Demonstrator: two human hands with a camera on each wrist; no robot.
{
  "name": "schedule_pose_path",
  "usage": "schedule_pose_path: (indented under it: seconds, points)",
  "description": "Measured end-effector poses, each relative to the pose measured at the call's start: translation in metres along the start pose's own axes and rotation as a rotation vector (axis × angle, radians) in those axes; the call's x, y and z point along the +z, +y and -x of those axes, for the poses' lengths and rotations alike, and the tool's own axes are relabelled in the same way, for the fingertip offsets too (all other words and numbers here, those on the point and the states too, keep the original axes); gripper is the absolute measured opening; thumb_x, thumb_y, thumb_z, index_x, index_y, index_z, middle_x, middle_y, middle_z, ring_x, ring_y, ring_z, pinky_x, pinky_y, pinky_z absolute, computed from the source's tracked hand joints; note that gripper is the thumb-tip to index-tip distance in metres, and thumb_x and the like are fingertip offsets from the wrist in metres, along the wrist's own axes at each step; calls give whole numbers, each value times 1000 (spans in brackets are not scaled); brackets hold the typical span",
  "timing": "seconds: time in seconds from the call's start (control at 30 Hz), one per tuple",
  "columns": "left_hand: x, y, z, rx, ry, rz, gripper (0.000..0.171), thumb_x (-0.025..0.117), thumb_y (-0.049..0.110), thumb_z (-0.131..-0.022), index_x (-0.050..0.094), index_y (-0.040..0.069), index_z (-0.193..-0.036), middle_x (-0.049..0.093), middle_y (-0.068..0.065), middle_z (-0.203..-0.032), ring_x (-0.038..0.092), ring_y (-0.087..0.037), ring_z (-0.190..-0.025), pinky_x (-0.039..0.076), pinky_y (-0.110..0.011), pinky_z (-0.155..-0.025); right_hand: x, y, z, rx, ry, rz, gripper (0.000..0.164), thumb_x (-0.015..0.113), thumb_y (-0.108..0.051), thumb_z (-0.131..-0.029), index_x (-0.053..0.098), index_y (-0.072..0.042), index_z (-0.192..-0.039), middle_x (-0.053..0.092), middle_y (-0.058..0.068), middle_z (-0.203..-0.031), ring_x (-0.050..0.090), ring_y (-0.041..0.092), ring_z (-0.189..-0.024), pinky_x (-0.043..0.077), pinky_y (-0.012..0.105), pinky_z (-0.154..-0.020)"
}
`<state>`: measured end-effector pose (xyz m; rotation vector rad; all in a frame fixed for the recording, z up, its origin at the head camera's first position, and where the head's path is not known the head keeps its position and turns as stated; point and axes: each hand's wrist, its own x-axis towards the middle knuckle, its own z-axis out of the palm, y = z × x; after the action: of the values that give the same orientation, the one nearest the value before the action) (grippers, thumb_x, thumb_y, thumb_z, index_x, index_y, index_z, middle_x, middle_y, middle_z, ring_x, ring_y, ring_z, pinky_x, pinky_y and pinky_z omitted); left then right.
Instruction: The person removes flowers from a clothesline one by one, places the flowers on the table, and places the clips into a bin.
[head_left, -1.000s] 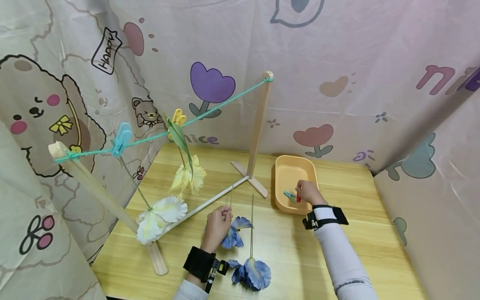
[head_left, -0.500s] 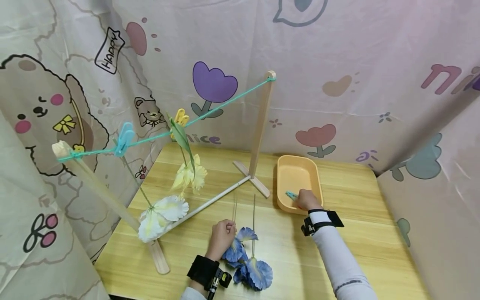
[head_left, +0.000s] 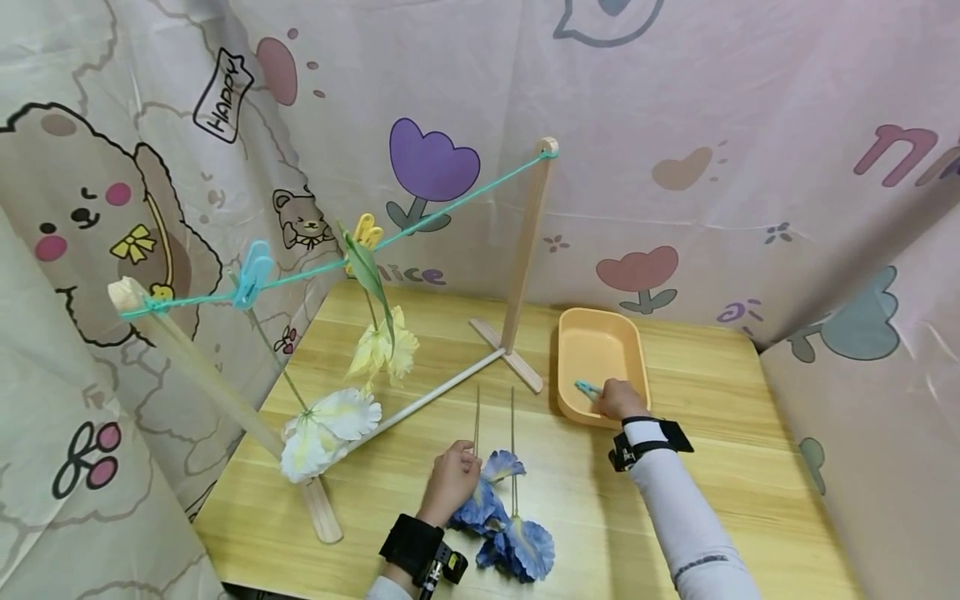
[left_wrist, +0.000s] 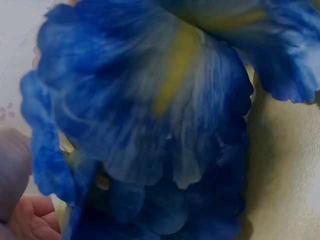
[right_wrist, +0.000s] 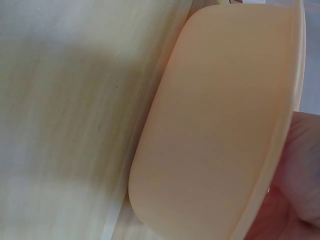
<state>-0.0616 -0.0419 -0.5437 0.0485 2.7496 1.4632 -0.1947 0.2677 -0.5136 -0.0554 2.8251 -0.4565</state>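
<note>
My left hand [head_left: 452, 482] pinches the thin stem of a blue artificial iris [head_left: 480, 507] low over the table. Its ruffled petals [left_wrist: 145, 100] fill much of the left wrist view, with part of the hand behind at the left. A second blue iris [head_left: 531, 546] lies beside it, stem pointing away. My right hand [head_left: 621, 400] reaches over the near rim into the orange tray [head_left: 600, 321], by a teal clothespin [head_left: 588, 389]. In the right wrist view the tray wall [right_wrist: 215, 125] hides the fingertips, so I cannot tell whether they hold anything.
A teal cord [head_left: 465, 198] runs between two wooden posts [head_left: 529, 250]. A blue clothespin [head_left: 253, 273] holds a white flower [head_left: 330, 425] on it; a yellow clothespin [head_left: 365, 233] holds a yellow flower [head_left: 384, 346]. A white rod [head_left: 435, 396] joins the post feet.
My left hand has drawn slightly nearer and to the right with the iris, bringing the bloom against the other. The right hand has lowered into the tray; a red piece at its fingertips is now hidden.
</note>
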Motion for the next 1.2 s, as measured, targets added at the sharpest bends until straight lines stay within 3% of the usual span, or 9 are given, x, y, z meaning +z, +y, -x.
schedule_pose_path:
  seconds: [0.2, 0.37, 0.5, 0.6, 0.7, 0.83, 0.93, 1.07, 1.2]
  points:
    - [0, -1, 1, -5, -6, -18, 29, 62, 7, -87, 60, -6, -113, 71, -12, -89, 68, -23, -79, 54, -28, -66, -1, -2, 3, -14, -16, 13, 30, 58, -10, -86, 57, -4, -57, 54, 6, -57, 49, 22, -57, 39, 27, -53]
    - [0, -2, 2, 5, 3, -13, 28, 62, 7, -87, 61, -7, -111, 70, -17, -95, 68, -28, -86, 56, -35, -73, -10, -10, 3, -43, 40, 14, 31, 60, -8, -84, 52, -4, -55, 52, 6, -56, 50, 22, -56, 38, 27, -52]
    - [-4, 0, 4, -30, 11, -27, 30, 62, 10, -88, 60, -3, -115, 66, -23, -106, 66, -29, -76, 49, -32, -60, -26, -22, 0, -94, 108, 13, 19, 61, -8, -82, 57, 1, -67, 59, 14, -69, 56, 27, -65, 45, 35, -57]
    - [-10, 3, 6, -23, 70, -34, 35, 62, 12, -89, 58, -1, -121, 65, -23, -109, 60, -28, -63, 43, -30, -56, -40, -35, -1, -165, 205, 5, 16, 62, -10, -83, 61, 5, -80, 62, 21, -83, 60, 34, -76, 49, 45, -67]
    - [-16, 4, 7, 18, 164, -23, 40, 61, 11, -89, 54, 0, -127, 62, -22, -116, 64, -34, -85, 51, -39, -73, -56, -51, 1, -239, 321, 1, 18, 63, -11, -85, 60, 6, -87, 61, 24, -88, 60, 37, -81, 49, 48, -71]
    - [-28, 5, 9, 47, 244, 23, 47, 61, 9, -89, 46, -2, -132, 53, -23, -130, 52, -40, -119, 45, -48, -96, -77, -72, 7, -307, 472, 1, 18, 65, -12, -85, 61, 5, -89, 61, 22, -89, 60, 37, -81, 49, 49, -69]
    - [-43, 9, 8, 63, 270, 44, 47, 62, 7, -88, 47, -4, -131, 52, -25, -130, 49, -42, -121, 42, -52, -99, -92, -89, 14, -346, 569, -14, 17, 65, -13, -86, 60, 3, -89, 62, 20, -89, 60, 36, -80, 48, 49, -67]
    - [-65, 10, 5, 135, 207, 59, 36, 61, 11, -89, 55, -2, -122, 60, -23, -119, 57, -38, -111, 46, -53, -92, -111, -112, 25, -421, 652, -58, 13, 63, -13, -88, 61, 0, -89, 64, 18, -90, 59, 34, -81, 48, 46, -68]
    - [-74, -23, -7, 361, 35, 122, 23, 54, 20, -95, 61, 10, -116, 65, -5, -103, 63, -16, -91, 51, -31, -77, -128, -135, 34, -543, 723, -138, 9, 61, -9, -89, 61, 1, -90, 63, 17, -89, 57, 32, -84, 47, 44, -74]
